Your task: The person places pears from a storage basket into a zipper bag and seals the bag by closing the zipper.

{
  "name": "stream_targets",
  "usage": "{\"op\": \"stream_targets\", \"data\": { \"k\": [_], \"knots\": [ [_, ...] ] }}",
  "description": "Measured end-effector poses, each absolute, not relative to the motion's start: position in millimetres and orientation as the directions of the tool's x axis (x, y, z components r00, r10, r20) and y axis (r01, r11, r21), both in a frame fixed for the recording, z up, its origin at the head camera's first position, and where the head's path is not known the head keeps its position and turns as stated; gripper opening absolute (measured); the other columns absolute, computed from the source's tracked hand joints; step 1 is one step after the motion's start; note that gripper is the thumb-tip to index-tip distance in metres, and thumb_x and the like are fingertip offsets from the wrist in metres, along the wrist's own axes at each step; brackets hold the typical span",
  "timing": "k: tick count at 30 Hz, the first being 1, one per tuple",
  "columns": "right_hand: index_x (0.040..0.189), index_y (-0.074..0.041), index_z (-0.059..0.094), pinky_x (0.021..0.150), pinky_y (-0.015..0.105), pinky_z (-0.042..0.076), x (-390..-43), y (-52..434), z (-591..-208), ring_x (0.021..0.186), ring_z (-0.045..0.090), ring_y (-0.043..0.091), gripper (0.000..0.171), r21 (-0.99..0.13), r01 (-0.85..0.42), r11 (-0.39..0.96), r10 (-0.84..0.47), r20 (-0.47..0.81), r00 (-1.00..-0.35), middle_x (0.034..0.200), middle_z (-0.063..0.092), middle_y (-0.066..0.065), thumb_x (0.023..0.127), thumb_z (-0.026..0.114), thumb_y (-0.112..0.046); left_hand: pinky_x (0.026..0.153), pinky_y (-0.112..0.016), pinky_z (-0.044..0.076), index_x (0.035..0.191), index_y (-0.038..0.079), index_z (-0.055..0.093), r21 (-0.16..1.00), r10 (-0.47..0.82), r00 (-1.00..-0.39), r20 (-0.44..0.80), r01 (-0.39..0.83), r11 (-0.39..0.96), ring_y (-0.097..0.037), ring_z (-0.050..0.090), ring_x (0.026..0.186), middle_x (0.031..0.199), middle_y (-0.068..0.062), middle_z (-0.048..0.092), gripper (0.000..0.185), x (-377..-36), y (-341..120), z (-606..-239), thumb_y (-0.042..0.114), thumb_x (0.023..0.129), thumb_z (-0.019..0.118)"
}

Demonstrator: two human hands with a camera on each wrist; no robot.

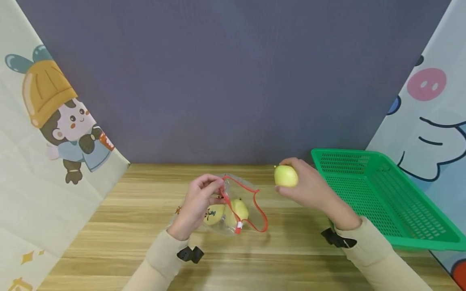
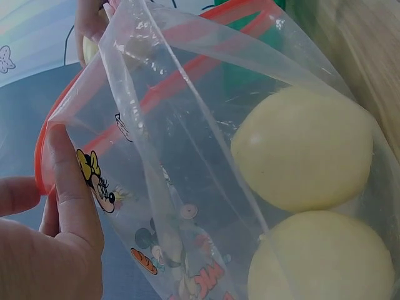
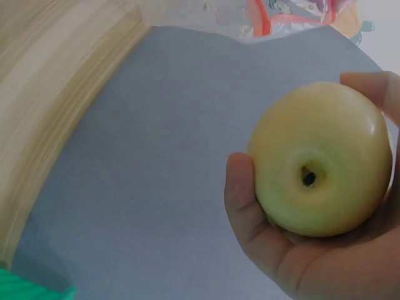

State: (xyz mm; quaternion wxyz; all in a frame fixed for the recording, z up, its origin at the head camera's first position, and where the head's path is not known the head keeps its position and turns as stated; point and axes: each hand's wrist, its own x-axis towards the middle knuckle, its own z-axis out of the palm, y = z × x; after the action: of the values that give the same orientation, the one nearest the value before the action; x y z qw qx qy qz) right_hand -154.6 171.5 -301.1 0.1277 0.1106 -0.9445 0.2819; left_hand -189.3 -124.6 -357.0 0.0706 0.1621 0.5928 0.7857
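Note:
My left hand point(image 1: 198, 202) pinches the red-edged rim of a clear zip bag point(image 1: 255, 208) between thumb and fingers, and the bag's mouth gapes toward the right. Inside it lie two yellow-green pears point(image 2: 303, 147), side by side near the bottom in the left wrist view. Cartoon figures are printed on the plastic. My right hand point(image 1: 309, 184) grips another pear point(image 1: 286, 176), raised to the right of the bag's mouth. Its stem points left in the head view, while the right wrist view shows its dark blossom end point(image 3: 309, 177).
A green plastic basket point(image 1: 364, 194) with perforated sides stands at the right on the wooden table point(image 1: 255, 266). A grey panel point(image 1: 225, 81) rises behind the table. Cartoon-printed sheets point(image 1: 22, 153) flank both sides.

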Motion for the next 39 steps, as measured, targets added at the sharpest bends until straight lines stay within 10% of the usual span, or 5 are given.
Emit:
{"op": "stream_targets", "data": {
  "k": [39],
  "knots": [
    [0.125, -0.021, 0.059, 0.064, 0.032, 0.056, -145.0, 127.4, -345.6, 0.089, 0.058, 0.022, 0.053, -0.686, -0.337, 0.645, -0.229, 0.247, -0.941, 0.12, 0.054, 0.003, 0.079, 0.084, -0.028, 0.07, -0.039, 0.063, 0.111, -0.009, 0.06, 0.957, 0.303, -0.94, 0.156, 0.067, -0.283, -0.021, 0.066, 0.077, 0.09, -0.012, 0.063, 0.025, -194.2, -116.8, -361.3, 0.014, 0.101, 0.064]
  ]
}}
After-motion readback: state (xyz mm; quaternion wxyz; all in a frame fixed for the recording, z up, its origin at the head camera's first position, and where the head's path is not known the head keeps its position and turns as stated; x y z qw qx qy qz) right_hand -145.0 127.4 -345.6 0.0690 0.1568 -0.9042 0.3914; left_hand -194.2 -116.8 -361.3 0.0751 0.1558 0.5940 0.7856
